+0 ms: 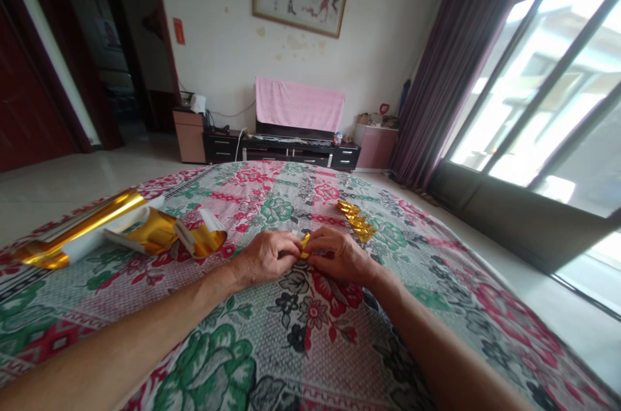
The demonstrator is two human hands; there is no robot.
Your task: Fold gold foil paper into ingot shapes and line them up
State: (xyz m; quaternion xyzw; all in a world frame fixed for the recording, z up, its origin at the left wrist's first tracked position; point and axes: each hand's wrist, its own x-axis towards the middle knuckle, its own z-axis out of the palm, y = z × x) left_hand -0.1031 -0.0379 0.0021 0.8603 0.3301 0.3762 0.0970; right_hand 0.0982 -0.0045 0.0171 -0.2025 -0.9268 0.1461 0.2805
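Observation:
Between my two hands is a small piece of gold foil paper (305,245), mostly covered by fingers. My left hand (270,255) pinches it from the left, fingers curled. From the other side my right hand (339,255) grips it with thumb and fingertips. Just beyond the right hand lies a row of several folded gold paper pieces (356,220). Left of my left hand are curled gold sheets with white backs (155,230), and a longer rolled gold sheet (97,220) lies at the table's left side.
A flowered cloth (276,210) covers the round table under my hands. Past its far edge stands a low black cabinet (223,147) with a pink cloth (298,103) draped over something. A dark curtain (451,68) and tall windows are on the right.

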